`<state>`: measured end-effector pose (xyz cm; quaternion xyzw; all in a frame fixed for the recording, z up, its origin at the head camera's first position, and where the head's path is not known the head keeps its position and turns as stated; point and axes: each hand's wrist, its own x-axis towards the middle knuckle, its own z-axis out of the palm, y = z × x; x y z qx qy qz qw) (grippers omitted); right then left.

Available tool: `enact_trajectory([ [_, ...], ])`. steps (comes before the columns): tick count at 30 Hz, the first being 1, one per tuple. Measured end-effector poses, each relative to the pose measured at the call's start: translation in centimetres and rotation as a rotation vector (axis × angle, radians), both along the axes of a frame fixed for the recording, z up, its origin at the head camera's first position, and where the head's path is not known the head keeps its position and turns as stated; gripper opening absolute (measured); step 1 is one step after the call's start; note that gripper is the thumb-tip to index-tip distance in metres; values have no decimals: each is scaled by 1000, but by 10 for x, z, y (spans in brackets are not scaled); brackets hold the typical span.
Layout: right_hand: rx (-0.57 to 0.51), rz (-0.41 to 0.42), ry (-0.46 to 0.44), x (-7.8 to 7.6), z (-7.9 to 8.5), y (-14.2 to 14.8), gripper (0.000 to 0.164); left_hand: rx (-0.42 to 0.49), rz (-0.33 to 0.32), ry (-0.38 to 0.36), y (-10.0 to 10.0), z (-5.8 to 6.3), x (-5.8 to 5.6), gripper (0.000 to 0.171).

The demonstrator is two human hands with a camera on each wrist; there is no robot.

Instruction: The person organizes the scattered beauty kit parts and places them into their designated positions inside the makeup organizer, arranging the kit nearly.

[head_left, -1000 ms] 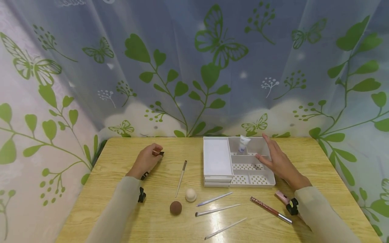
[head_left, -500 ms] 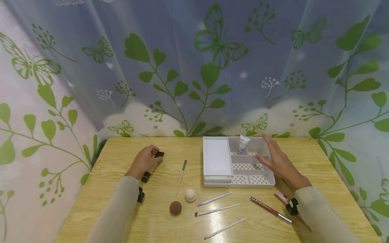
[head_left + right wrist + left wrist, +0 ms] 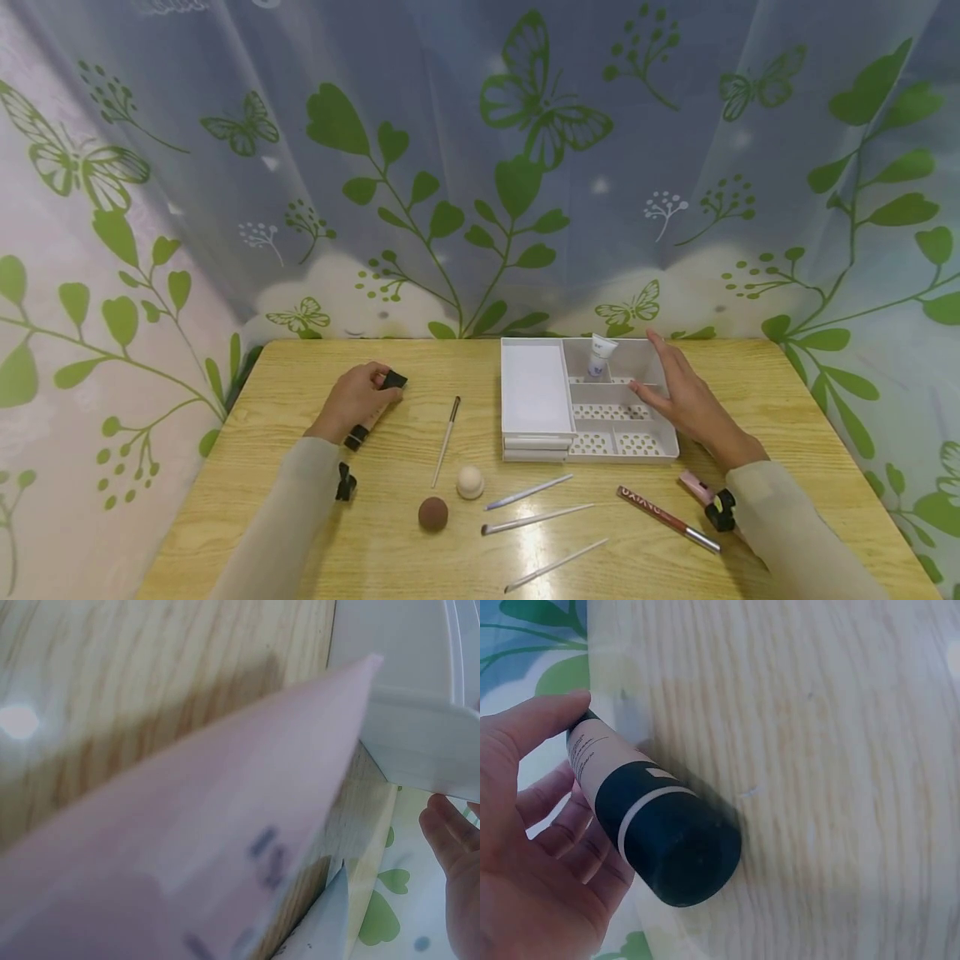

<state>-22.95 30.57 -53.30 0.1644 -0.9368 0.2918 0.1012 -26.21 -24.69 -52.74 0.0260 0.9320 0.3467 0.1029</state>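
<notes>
My left hand (image 3: 356, 402) grips a cosmetic tube (image 3: 611, 754) near the table's left side, just above or on the wood. This tube has a pinkish-beige body and a wide black cap (image 3: 686, 847) facing the wrist. In the left wrist view the thumb presses its far dark end. My right hand (image 3: 693, 408) rests along the right side of a white plastic organizer (image 3: 534, 387), fingers extended, thumb over the inside. Seen from the right wrist, the fingers touch the organizer's outer wall. A small white tube (image 3: 601, 354) stands in its back compartment.
A thin brush (image 3: 447, 440), a cream sponge (image 3: 470, 482) and a brown sponge (image 3: 432, 514) lie between the hands. Several slim brushes (image 3: 536, 518) lie in front of the organizer. A reddish-brown pencil-like stick (image 3: 663, 517) and a pink tube (image 3: 225, 787) are by my right forearm.
My left wrist has shifted slightly left, and the tube in that hand has turned so more of its length and black cap show. The right hand and organizer have stayed put.
</notes>
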Motion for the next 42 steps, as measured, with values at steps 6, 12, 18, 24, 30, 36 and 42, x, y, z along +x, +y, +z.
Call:
enact_trajectory([
  [6,8,3,-2,0,0,0,95,37,15,15,-1,7,3,59],
  [12,13,3,16,0,-1,0,94,55,11,45,2,13,2,58],
  [18,8,-6,-25,0,0,0,95,87,3,90,7,20,0,54],
  [24,12,-4,-27,1,2,-1,95,100,12,134,10,26,0,52],
  [30,9,-1,-32,1,3,-1,95,90,20,163,11,31,-1,46],
  [36,7,-4,-43,1,4,-1,95,115,30,190,16,40,-2,43],
  [42,7,-2,-32,2,4,-2,94,149,50,254,27,50,-2,38],
])
